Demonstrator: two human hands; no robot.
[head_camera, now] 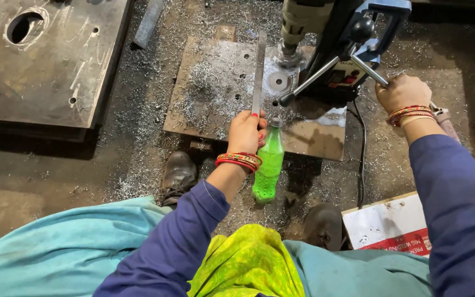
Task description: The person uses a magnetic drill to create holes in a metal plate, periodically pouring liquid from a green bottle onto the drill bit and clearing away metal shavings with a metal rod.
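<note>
Magnetic drill (325, 38) standing on a steel plate (215, 88) on the swarf-strewn floor (138, 165); right hand (402, 92), fingers closed on the feed handle (366, 70), should feed steadily, while left hand (246, 131) grips a green bottle (269, 168) and flat steel strip (258, 71) clear of the cutter

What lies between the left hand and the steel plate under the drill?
Nothing visible. The left hand already holds the green bottle and flat metal bar at the steel plate edge.
</note>
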